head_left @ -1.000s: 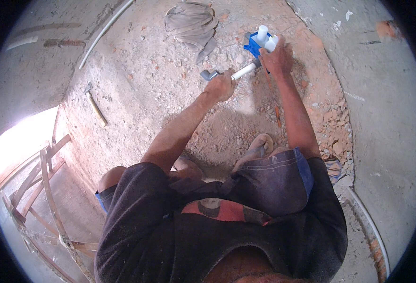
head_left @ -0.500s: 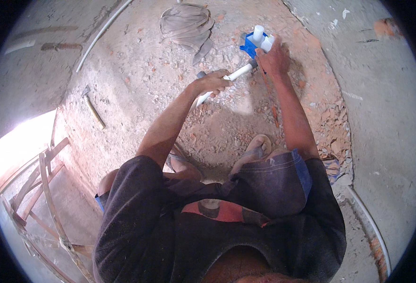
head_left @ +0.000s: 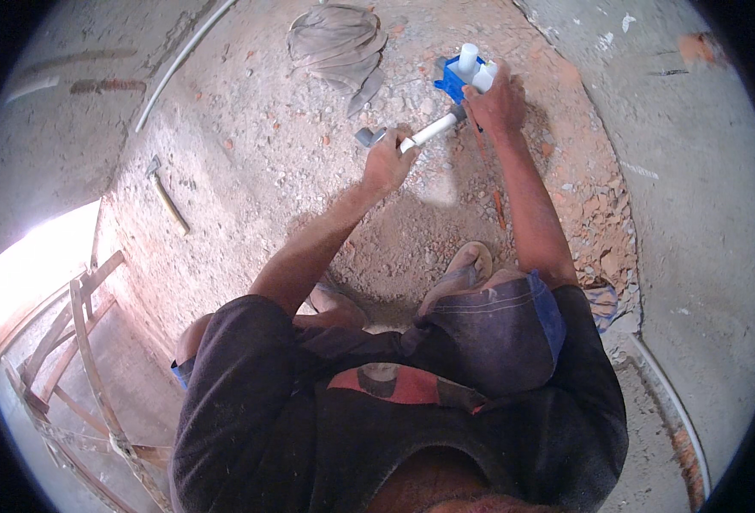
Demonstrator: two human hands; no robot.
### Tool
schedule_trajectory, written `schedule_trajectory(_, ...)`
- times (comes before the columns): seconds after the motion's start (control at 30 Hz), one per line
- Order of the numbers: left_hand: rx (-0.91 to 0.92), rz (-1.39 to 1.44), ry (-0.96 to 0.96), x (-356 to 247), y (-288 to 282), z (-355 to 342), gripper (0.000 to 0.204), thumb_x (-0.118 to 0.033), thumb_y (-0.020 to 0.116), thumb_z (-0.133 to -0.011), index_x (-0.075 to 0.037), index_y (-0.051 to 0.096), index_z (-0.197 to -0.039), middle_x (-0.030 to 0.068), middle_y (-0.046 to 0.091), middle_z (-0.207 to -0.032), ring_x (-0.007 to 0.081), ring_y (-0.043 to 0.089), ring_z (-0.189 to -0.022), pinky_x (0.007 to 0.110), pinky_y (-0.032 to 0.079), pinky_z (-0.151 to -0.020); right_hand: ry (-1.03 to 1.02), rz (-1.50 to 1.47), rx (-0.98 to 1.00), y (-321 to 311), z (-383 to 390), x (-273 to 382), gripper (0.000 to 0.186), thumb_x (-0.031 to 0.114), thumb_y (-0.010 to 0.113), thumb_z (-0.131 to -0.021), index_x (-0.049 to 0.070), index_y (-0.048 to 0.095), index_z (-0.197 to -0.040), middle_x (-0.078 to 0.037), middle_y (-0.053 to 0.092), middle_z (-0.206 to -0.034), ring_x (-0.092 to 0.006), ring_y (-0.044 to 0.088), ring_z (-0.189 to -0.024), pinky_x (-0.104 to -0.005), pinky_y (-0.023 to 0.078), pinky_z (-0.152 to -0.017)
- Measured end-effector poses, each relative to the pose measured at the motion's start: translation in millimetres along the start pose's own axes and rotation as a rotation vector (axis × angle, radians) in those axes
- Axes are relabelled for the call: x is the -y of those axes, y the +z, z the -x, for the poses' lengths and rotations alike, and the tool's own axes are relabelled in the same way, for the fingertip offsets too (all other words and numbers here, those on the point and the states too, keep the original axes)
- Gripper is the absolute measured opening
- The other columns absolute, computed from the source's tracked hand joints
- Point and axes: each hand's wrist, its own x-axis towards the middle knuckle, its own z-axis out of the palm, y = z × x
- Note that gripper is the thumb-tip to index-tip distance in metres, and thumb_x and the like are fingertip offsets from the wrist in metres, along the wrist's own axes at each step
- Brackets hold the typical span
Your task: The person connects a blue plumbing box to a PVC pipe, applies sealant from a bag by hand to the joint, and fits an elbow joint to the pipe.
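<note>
Head view: where does the white pipe [head_left: 433,131] sit right now?

– Slanting between the person's two hands over the rubble floor [head_left: 266,171], its upper end meeting a grey collar [head_left: 458,112] just beside the blue box [head_left: 451,86].

And each grip?

– The left grip [head_left: 387,162] is pinching the pipe's lower end between thumb and fingers. The right grip [head_left: 496,103] is at the box's right side, by a white block [head_left: 484,79]; its fingertips are partly hidden, so I cannot tell what they press.

What has just changed?

– Half a second ago the left hand lay flatter, with a white length showing below it. That length is out of sight now, and the hand has turned. The right hand has barely moved.

Meaning what?

– My judgement: the pipe is steadied at its free end while the box end stays put.

Anything around them?

– A grey elbow [head_left: 368,138] just past the left hand, a bundled cloth [head_left: 340,47] beyond, and a hammer [head_left: 169,198] well apart to the left.
</note>
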Motion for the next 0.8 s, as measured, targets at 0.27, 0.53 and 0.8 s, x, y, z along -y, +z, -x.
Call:
schedule_trajectory(0.27,0.14,-0.007,0.037,2.3,-8.3,-7.0,0.032,-0.029,0.057,-0.095,-0.004,0.058,-0.114,0.016,0.065,-0.077,0.0314,0.065,-0.07,0.043,0.052,-0.065,0.007,-0.005,0.021,0.3,-1.8,0.4,0.081,0.034,0.079,-0.075,0.006,0.038,-0.138,-0.027,0.056,-0.119,-0.0442,0.056,-0.107,-0.052,0.049,-0.088)
schedule_trajectory(0.53,0.857,1.099,-0.793,20.4,-20.0,-26.3,0.046,-0.049,0.04,-0.103,-0.006,0.055,-0.101,-0.006,0.039,-0.062,0.0046,0.037,-0.044,0.022,0.029,-0.035,0.006,0.001,-0.003,5.9,-7.1,-5.7,0.084,0.037,0.08,-0.073,0.005,0.039,-0.139,-0.026,0.056,-0.117,-0.0437,0.057,-0.106,-0.0516,0.049,-0.088)
schedule_trajectory(0.8,0.776,0.96,-0.643,26.0,-10.2,-21.3,0.043,-0.047,0.042,-0.102,-0.007,0.059,-0.1,-0.001,0.054,-0.068,0.0093,0.046,-0.047,0.026,0.039,-0.038,-0.021,-0.024,-0.033,11.4,-3.0,-8.8,0.08,0.034,0.08,-0.074,0.006,0.041,-0.138,-0.027,0.055,-0.119,-0.0433,0.055,-0.109,-0.0508,0.048,-0.091)
